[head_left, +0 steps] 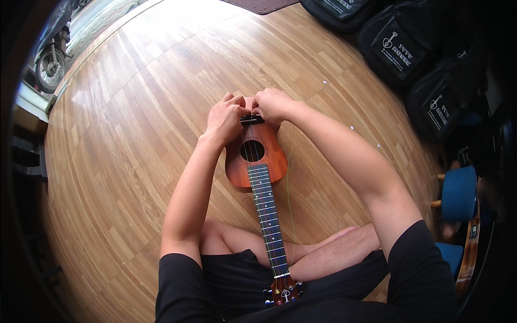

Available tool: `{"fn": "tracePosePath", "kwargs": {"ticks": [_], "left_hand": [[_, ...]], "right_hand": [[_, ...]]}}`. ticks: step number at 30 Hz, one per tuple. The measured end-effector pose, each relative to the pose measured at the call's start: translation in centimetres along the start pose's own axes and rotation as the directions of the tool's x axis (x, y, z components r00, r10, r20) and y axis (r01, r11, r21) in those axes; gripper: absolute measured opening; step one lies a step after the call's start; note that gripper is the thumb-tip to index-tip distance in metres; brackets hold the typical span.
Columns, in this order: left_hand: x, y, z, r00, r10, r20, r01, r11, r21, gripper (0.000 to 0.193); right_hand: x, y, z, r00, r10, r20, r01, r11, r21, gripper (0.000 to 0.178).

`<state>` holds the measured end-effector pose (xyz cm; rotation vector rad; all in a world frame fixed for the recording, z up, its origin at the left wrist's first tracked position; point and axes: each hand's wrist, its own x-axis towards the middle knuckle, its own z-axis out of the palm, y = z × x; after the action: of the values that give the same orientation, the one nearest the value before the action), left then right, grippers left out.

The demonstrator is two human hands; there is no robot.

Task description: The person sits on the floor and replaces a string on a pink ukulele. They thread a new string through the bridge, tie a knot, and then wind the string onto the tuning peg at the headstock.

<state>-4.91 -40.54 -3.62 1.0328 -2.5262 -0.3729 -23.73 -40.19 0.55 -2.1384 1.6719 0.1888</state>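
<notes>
A brown wooden ukulele (272, 160) lies with its body away from me and its headstock (285, 291) pointing at my lap. Both my hands are at the far end of the body, over the black bridge (251, 120). My left hand (226, 117) has its fingers curled and pinched at the bridge's left side. On the right, my right hand (272, 105) pinches close beside it, fingertips down. Whatever is between the fingertips is too small or hidden to make out. A thin loose greenish string (289, 196) bows out to the right of the fretboard (265, 210).
My crossed legs (334, 253) are under the neck, on a wood-plank floor (124, 177). Black printed instrument bags (396, 51) line the right wall. Blue-topped stools (459, 192) stand at right, by another wooden instrument (468, 253). A motorbike wheel (51, 67) shows beyond the doorway.
</notes>
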Motion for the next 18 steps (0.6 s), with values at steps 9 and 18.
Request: {"fn": "tracePosePath", "kwargs": {"ticks": [9, 18], "left_hand": [[-0.7, -0.4, 2.0, 0.996, -0.052, -0.068, 0.039, 0.983, -0.180, 0.038], [-0.8, -0.3, 1.4, 0.996, 0.022, 0.089, -0.009, 0.990, -0.142, 0.047]], "right_hand": [[-2.6, -0.4, 1.3, 0.983, -0.032, -0.180, 0.073, 0.971, 0.226, 0.017], [-4.7, 0.5, 4.3, 0.922, -0.079, -0.380, 0.226, 0.905, 0.361, 0.018]]}}
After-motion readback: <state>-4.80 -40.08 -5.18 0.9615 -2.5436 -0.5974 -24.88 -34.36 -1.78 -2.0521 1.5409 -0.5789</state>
